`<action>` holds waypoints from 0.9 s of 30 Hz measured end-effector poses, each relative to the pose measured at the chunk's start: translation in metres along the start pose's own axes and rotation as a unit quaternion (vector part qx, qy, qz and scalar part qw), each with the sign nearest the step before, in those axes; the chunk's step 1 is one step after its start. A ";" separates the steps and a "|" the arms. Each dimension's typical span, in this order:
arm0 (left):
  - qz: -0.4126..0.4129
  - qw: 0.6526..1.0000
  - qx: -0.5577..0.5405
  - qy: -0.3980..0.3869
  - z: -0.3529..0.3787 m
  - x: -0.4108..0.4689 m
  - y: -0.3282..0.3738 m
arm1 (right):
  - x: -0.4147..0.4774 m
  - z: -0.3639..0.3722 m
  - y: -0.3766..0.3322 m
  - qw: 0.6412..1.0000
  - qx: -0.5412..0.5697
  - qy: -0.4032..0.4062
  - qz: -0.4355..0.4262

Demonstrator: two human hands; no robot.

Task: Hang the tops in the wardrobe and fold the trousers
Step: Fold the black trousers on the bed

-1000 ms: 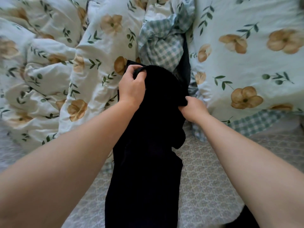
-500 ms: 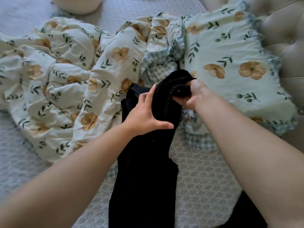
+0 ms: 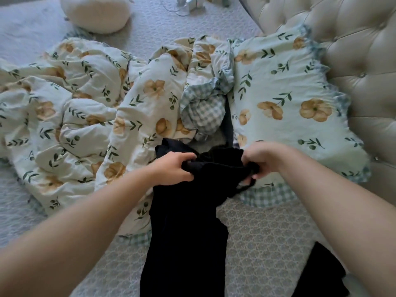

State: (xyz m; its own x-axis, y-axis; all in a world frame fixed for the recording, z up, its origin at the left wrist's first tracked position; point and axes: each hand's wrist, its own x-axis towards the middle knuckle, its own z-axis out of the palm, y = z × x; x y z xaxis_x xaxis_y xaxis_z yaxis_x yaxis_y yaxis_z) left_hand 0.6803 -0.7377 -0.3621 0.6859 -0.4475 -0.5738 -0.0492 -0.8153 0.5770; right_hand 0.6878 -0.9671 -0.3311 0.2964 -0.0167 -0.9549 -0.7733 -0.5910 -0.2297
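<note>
My left hand (image 3: 173, 168) and right hand (image 3: 263, 159) hold black trousers (image 3: 188, 221) at the duvet's (image 3: 128, 116) near edge.
Both sets of fingers curl tight round the bunched top edge; the legs trail toward me.

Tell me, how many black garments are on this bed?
2 clear: a black fabric garment gripped by the left hand and right hand; another black garment at lower right. A dark strip beside the floral pillow may be a third.

The left hand (image 3: 174, 168) and right hand (image 3: 265, 160) are bare, forearms (image 3: 102, 213) likewise.
</note>
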 end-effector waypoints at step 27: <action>-0.048 0.982 0.181 0.027 0.175 -0.013 -0.113 | 0.140 0.174 0.125 0.956 -0.213 0.149 -0.139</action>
State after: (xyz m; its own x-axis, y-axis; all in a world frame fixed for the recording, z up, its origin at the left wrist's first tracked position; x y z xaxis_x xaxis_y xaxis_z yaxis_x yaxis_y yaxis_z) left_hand 0.5500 -0.7048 -0.5217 0.7367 -0.3509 -0.5780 -0.2314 -0.9340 0.2721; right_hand 0.5350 -0.9035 -0.5259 0.6523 -0.0035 -0.7579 -0.3630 -0.8793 -0.3084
